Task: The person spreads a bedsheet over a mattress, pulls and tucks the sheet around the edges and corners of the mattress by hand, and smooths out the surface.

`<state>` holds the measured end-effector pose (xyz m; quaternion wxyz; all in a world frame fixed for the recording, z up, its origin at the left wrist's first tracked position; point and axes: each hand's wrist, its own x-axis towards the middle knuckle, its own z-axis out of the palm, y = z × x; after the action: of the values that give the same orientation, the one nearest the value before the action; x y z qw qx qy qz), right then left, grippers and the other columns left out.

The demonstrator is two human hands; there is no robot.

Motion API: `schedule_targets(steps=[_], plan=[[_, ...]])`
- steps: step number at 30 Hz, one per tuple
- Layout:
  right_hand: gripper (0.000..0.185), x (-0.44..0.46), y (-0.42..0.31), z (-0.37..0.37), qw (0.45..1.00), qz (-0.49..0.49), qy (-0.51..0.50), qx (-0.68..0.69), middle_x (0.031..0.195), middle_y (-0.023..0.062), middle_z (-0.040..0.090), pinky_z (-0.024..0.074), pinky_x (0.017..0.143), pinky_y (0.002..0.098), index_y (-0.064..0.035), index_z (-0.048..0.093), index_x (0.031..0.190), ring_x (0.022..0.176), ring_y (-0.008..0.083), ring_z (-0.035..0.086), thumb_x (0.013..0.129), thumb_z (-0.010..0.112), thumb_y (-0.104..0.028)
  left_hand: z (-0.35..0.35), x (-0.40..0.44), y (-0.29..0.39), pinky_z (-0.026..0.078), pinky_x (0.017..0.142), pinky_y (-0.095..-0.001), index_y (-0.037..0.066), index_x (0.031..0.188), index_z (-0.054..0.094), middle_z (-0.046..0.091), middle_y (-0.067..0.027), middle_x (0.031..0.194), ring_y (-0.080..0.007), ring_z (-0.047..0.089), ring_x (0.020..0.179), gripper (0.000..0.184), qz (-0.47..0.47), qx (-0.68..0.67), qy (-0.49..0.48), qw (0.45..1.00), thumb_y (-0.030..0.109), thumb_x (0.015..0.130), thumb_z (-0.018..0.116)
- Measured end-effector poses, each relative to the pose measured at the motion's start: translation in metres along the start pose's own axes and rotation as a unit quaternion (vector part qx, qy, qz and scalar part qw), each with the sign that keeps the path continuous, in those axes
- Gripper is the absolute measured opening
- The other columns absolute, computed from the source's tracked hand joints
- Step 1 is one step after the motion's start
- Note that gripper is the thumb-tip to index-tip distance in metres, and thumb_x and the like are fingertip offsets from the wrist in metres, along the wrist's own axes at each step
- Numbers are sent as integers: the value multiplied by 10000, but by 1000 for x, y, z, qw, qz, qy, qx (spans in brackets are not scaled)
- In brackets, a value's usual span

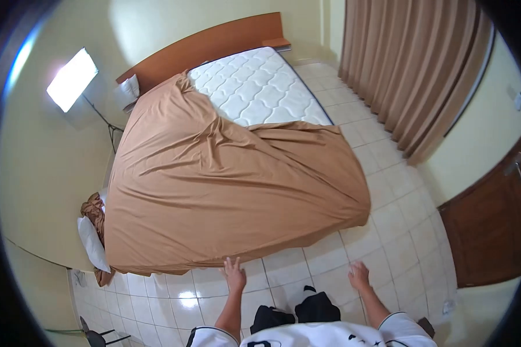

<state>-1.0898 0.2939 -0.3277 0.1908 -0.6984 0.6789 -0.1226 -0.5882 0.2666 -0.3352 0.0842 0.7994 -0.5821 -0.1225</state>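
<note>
A brown bed sheet (214, 196) is spread, wrinkled, over the lower and left parts of a bed. Its upper right part is folded back, baring the white quilted mattress (260, 87). My left hand (234, 274) is at the sheet's near hanging edge with its fingers spread and nothing held; whether the fingertips touch the cloth I cannot tell. Off to the right, over the tiled floor and apart from the sheet, my right hand (359, 275) has loosely bent fingers and holds nothing.
A wooden headboard (214, 43) stands at the far end. Left of the bed are a lit lamp (73, 81) on a stand, a white pillow (92, 244) and bunched brown cloth (92, 209). Brown curtains (405, 69) and a wooden door (492, 222) are on the right.
</note>
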Motion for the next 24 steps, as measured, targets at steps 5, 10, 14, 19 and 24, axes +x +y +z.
schedule_targets(steps=[5, 10, 14, 19, 24], plan=[[361, -183, 62, -65, 916, 373, -122, 87, 1222, 194, 476, 390, 912, 482, -91, 609, 1042, 1153, 347, 431, 720, 636, -250, -32, -55, 157, 43, 1033, -617, 230, 1314, 416, 204, -161, 1450, -321, 208, 1337, 523, 125, 1, -121, 985, 288, 817, 570], [253, -299, 219, -74, 921, 385, -59, 24, 838, 181, 628, 483, 735, 427, -58, 640, 840, 801, 348, 605, 751, 590, -290, -44, -52, 252, 49, 1035, -621, 212, 1295, 441, 212, -166, 1446, -320, 218, 1334, 487, 365, 39, -112, 924, 267, 825, 559], [258, -317, 217, -117, 905, 394, 147, 72, 802, 175, 640, 495, 700, 402, -16, 632, 837, 738, 328, 626, 781, 586, -263, -50, -39, 287, 55, 1039, -621, 203, 1294, 442, 239, -178, 1433, -327, 237, 1325, 481, 326, 47, -150, 932, 264, 829, 550], [230, -249, 193, -134, 861, 402, 213, 228, 884, 164, 647, 490, 720, 318, -9, 632, 973, 812, 222, 631, 826, 588, -179, -8, -11, 265, 20, 1033, -625, 188, 1269, 479, 258, -174, 1426, -323, 233, 1325, 437, 271, 67, -154, 948, 293, 847, 526], [233, -123, 179, -187, 860, 343, 243, 290, 903, 121, 640, 466, 738, 280, -2, 611, 1019, 828, 179, 603, 848, 559, -151, 15, 5, 231, -19, 1025, -634, 224, 1275, 473, 244, -151, 1441, -294, 200, 1344, 487, 150, 180, -261, 936, 376, 820, 552]])
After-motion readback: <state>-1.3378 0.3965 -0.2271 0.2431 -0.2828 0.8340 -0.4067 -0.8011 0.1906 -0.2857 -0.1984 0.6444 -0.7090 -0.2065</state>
